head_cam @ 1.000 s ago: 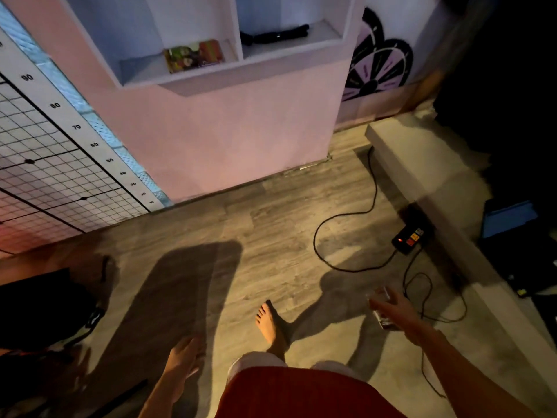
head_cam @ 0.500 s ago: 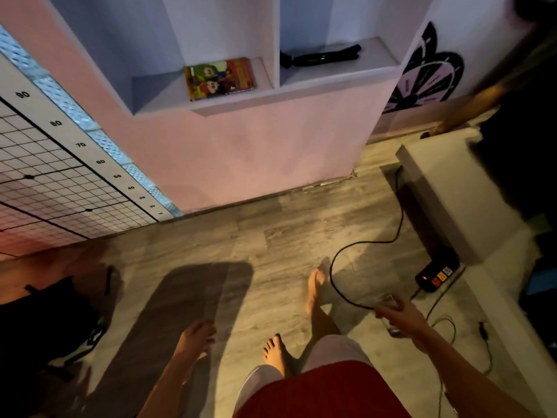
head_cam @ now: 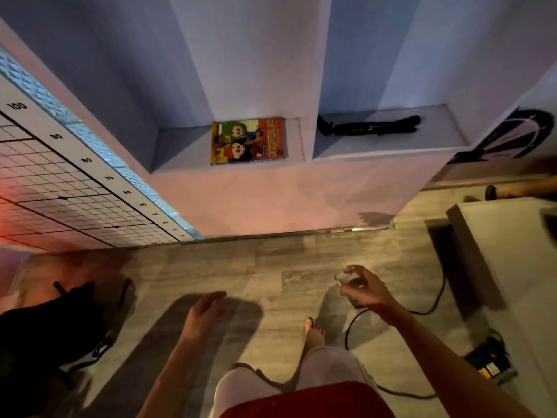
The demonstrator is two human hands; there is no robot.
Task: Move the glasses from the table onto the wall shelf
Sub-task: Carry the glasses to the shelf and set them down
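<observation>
right hand (head_cam: 366, 289) curled round a glass (head_cam: 346, 282), low in front of the wall shelf (head_cam: 391, 149)

head view: fingers and thumb of the right hand wrap a small clear glass by its sides, just under the rim. the glass is held in the air above the wood-look floor (head_cam: 241, 267), well below the wall shelf and out in front of it, not resting on anything. blur softens the glass, so whether it holds anything cannot be told. the left hand (head_cam: 205, 312) hangs to the left and a little lower, palm down, fingers loosely bent, holding nothing, well apart from the right hand.

the wall shelf is recessed into the pale wall and has two compartments side by side, split by an upright divider. in the left compartment a colourful comic book (head_cam: 248, 140) lies flat, near the divider. in the right compartment a long black object (head_cam: 370, 128) lies flat toward the back; what it is cannot be told.

left of the shelf a grid board (head_cam: 60, 191) with a numbered scale leans along the wall. a black bag (head_cam: 51, 327) sits on the floor at the lower left. at the right stands a pale slab (head_cam: 512, 267), with a dark cable (head_cam: 434, 306) looping on the floor beside it and a power strip (head_cam: 489, 362) near the lower right. a bare foot (head_cam: 315, 330) is on the floor below the right hand.
</observation>
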